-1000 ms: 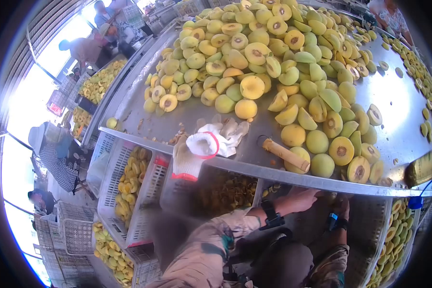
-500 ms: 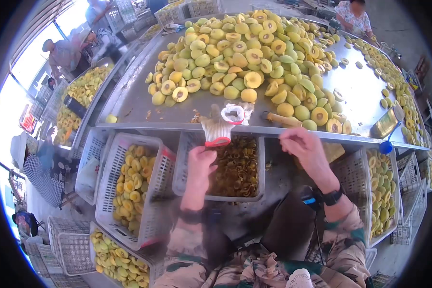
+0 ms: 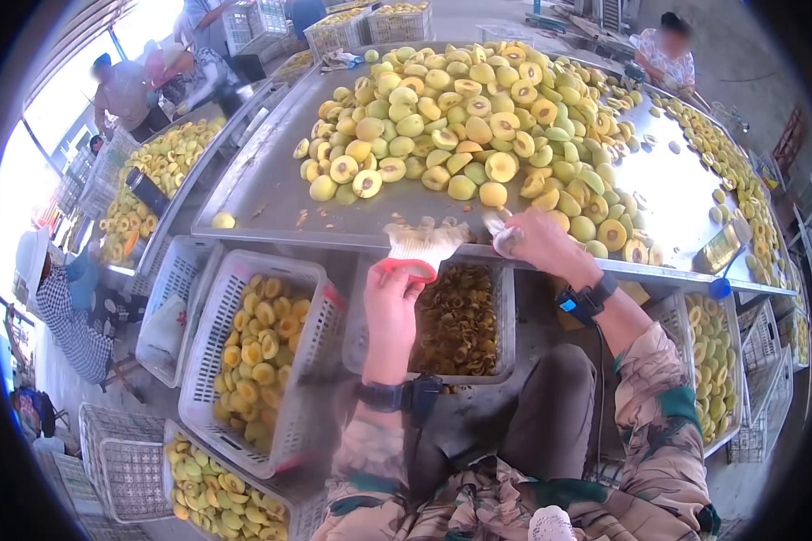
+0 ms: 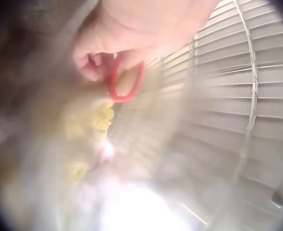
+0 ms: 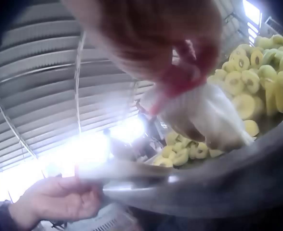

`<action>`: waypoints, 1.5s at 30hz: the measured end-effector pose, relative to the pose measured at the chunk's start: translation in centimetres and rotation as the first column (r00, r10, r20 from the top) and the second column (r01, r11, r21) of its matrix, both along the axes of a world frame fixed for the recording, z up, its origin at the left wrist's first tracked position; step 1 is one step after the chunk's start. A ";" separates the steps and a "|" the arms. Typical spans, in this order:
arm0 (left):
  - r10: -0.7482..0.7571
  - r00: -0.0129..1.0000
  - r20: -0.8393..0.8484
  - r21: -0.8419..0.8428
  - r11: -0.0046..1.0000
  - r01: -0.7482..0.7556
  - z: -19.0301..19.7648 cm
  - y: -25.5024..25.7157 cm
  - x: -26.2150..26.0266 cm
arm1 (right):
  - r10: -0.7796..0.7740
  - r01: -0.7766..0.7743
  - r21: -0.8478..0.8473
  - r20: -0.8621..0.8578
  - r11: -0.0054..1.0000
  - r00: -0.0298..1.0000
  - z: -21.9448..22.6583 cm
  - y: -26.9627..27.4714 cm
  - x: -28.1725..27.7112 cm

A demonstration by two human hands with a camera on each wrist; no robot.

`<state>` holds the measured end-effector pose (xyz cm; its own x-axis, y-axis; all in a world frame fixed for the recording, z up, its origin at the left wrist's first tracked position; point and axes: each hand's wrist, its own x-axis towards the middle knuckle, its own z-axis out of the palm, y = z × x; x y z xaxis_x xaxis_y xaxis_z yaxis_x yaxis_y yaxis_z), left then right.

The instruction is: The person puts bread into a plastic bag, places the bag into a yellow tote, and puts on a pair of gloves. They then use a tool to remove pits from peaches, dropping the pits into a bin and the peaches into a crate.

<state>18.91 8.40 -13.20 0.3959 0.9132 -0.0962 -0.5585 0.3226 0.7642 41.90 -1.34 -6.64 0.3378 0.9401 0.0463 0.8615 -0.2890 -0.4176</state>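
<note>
At the near edge of the metal table (image 3: 271,194), my left hand (image 3: 390,311) pinches the red cuff of a whitish work glove (image 3: 431,240), whose fingers lie on the tabletop. My right hand (image 3: 550,242) grips a second white glove (image 3: 507,238) a little to the right, over the same edge. In the right wrist view this glove (image 5: 206,115) hangs down from its red cuff, between my thumb and fingers. The left wrist view is blurred but shows the red cuff (image 4: 123,94) at my left fingertips. Behind the gloves rises a large heap of halved yellow-green fruit (image 3: 478,126).
Below the table edge stands a crate (image 3: 509,352) of brown scraps. A white crate (image 3: 209,370) of yellow fruit halves is on the left, with another fruit crate (image 3: 740,379) at right. A yellowish container (image 3: 724,248) sits on the table's right side. Several people work farther back.
Both hands have risen from below the table edge to the gloves. My left hand has taken hold of one cuff, and my right hand has taken the other glove and moved it right.
</note>
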 end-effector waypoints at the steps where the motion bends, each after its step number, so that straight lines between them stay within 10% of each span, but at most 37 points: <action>1: 0.018 0.999 -0.041 0.034 0.999 -0.016 0.3 -0.5 0.1 | 0.052 -0.062 0.190 0.055 0.980 0.997 0.3 -0.3 -1.0; 3: 0.030 0.996 -0.081 0.096 0.995 -0.022 0.9 -1.7 0.3 | 0.119 -0.198 0.521 0.181 0.831 0.976 0.5 -0.8 -4.0; 6: -0.022 0.997 -0.075 0.210 0.977 0.037 3.1 -3.1 0.6 | 0.291 -0.066 0.597 -0.289 0.800 0.912 2.5 0.1 -9.1; 17: 0.175 0.790 -0.587 0.557 0.796 0.238 9.1 -2.2 -6.6 | 0.313 -0.189 0.286 -0.495 0.940 0.810 3.7 1.2 -11.8; 21: 0.358 0.845 -0.397 0.759 0.646 0.083 7.9 -5.4 -7.0 | 0.250 -0.134 0.279 -0.441 0.951 0.862 1.7 0.3 -14.5; 27: 0.559 0.540 -0.629 0.774 0.517 0.366 3.8 -8.6 -8.6 | 0.169 0.006 0.245 -0.686 0.970 0.708 -3.8 -1.1 -16.8; 30: 0.533 0.463 -0.708 0.673 0.313 0.670 -0.1 -9.0 -9.1 | 0.148 0.086 0.266 -0.745 0.960 0.650 -6.2 -1.8 -18.2; 36: 0.482 0.573 -0.663 0.586 -0.143 0.798 -4.2 -10.2 -11.0 | 0.120 0.064 0.301 -0.555 0.951 0.823 -6.1 -4.7 -20.9; 39: 0.221 0.370 -0.902 0.412 0.188 0.892 -3.4 -8.3 -11.3 | 0.095 0.099 0.297 -0.575 0.950 0.813 -7.4 -5.2 -21.4; 40: 0.160 0.587 -0.793 0.603 0.335 0.724 -3.8 -7.4 -11.2 | 0.094 0.100 0.340 -0.509 0.935 0.856 -7.1 -5.4 -21.9; 41: 0.187 0.376 -0.907 0.419 0.345 0.840 -4.0 -6.4 -10.7 | 0.078 0.130 0.364 -0.505 0.922 0.860 -7.5 -5.3 -22.2; 43: -0.273 0.466 -0.841 0.131 0.734 0.666 -4.7 -6.1 -9.2 | 0.042 0.195 0.409 -0.503 0.892 0.864 -8.7 -4.8 -22.9; 45: -0.478 0.800 -0.362 -0.128 0.876 0.465 -10.8 -5.5 -7.7 | 0.037 0.212 0.436 -0.496 0.875 0.868 -9.1 -4.7 -24.4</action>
<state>11.19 2.87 -24.03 0.7052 0.6172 -0.3489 -0.0076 0.4987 0.8667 17.55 -6.05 -15.71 0.5134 0.8122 0.2769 0.4981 -0.0194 -0.8669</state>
